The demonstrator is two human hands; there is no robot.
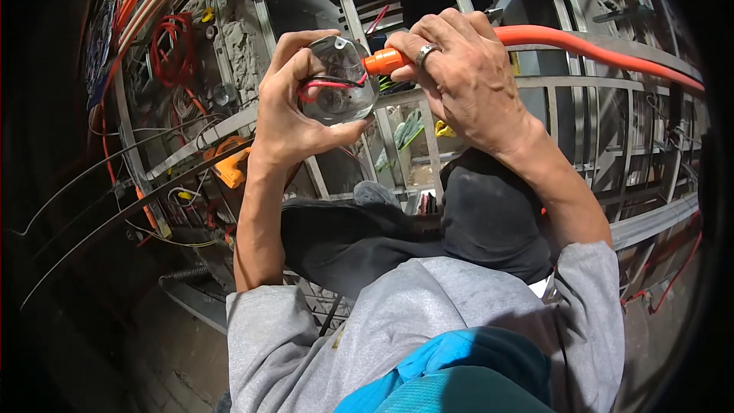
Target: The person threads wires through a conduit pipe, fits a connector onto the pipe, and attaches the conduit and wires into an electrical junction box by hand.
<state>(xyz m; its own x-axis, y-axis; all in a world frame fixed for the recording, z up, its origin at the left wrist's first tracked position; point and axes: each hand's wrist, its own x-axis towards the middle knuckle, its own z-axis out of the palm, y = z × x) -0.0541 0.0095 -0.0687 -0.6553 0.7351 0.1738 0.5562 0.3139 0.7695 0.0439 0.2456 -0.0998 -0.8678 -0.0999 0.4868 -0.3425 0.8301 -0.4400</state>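
A rounded metal electrical box is held by my left hand, its fingers curled round the side and rim. Red and black wires run across the box's face. An orange connector meets the box at its right side, joined to a thick orange flexible conduit that runs off to the right. My right hand, a ring on one finger, is closed around the conduit at the connector end.
Metal framing lies beneath and around me, my dark-trousered knee among it. An orange power tool sits lower left of my left hand. Coiled red cable, loose wires and broken grey rubble fill the upper left.
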